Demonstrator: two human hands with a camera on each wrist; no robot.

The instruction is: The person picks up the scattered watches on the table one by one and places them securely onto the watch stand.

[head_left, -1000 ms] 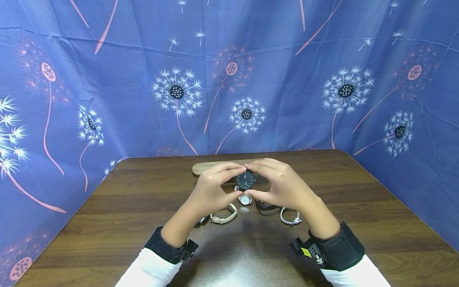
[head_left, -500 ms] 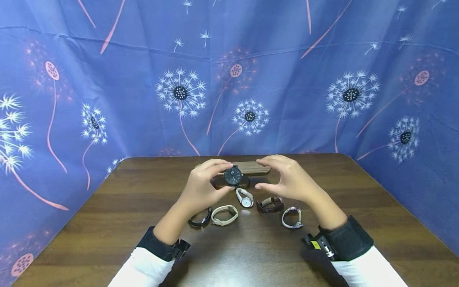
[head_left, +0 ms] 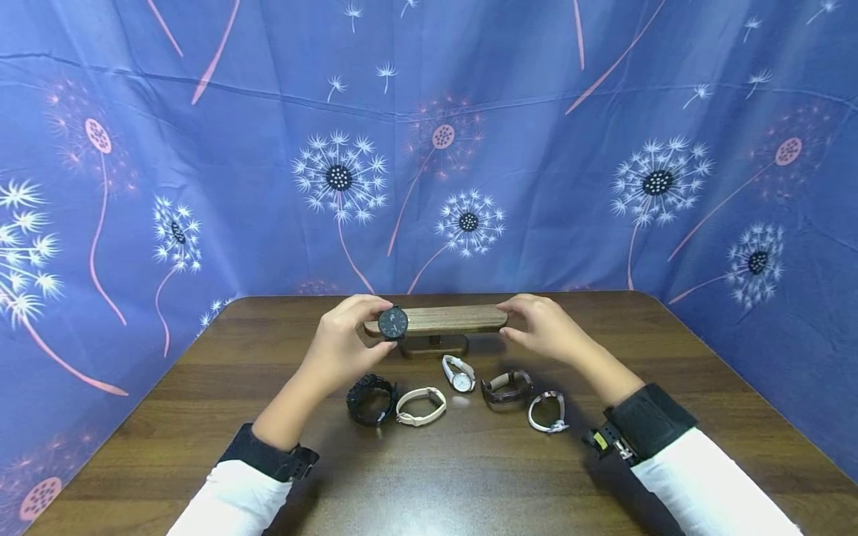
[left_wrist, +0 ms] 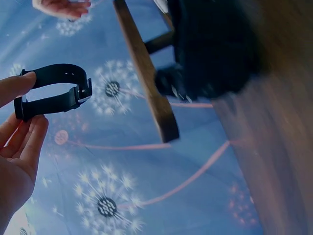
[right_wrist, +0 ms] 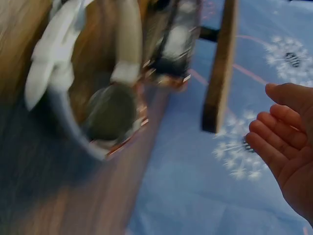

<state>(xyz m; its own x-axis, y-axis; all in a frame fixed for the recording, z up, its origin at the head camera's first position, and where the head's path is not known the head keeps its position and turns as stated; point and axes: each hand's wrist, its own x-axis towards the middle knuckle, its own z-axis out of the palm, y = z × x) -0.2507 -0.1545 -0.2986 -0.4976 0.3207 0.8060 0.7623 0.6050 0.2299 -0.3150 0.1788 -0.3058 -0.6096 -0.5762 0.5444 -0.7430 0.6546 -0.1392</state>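
Note:
My left hand point(head_left: 345, 339) pinches a black wristwatch point(head_left: 392, 323) by its case, between thumb below and fingers above. Its dark dial faces the head camera and overlaps the left end of a wooden watch stand point(head_left: 456, 318). In the left wrist view the watch's black strap point(left_wrist: 51, 105) hangs as a buckled loop. My right hand point(head_left: 539, 327) is at the right end of the stand's bar with nothing in its grasp. The right wrist view shows its fingers point(right_wrist: 276, 142) loosely bent, apart from the bar point(right_wrist: 220, 73).
Several watches lie on the wooden table point(head_left: 167, 447): a black one point(head_left: 353, 406), a cream one point(head_left: 421, 420), a small white one point(head_left: 462, 382), a dark brown one point(head_left: 506, 400) and a pale one point(head_left: 550, 428). Behind the table hangs a blue dandelion-print cloth point(head_left: 536, 186).
Both hands were on the black watch; the right has let go and moved right to the bar's end. The left hand has carried the watch left, uncovering the stand.

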